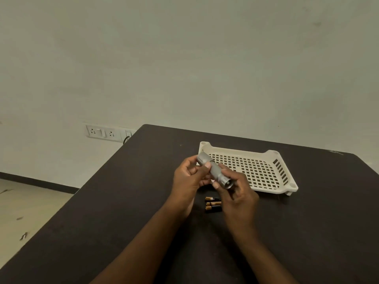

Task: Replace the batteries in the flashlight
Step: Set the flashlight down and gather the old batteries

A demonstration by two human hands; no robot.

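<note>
Pale, bare wall runs behind a dark surface (127,201), with a socket plate (102,133) low on the wall at its far left corner. Both hands are raised just above the surface, sharing a silver flashlight (214,171) that lies slanted between them. The left hand (189,179) has its grip clenched round the wider far end, thumb laid over the barrel, which looks meant to steady it against turning. The right hand (238,193) pinches the near end with its fingertips; that end shows a round opening facing the person, though I cannot tell whether a cap is off or being twisted. My guess is that the barrel is being opened or checked. On the surface right below the hands lie a few batteries (213,203), black and copper, touching one another, handy for loading. A cream perforated tray (285,188) sits just beyond the hands, nothing visible in it, likely for parts.
</note>
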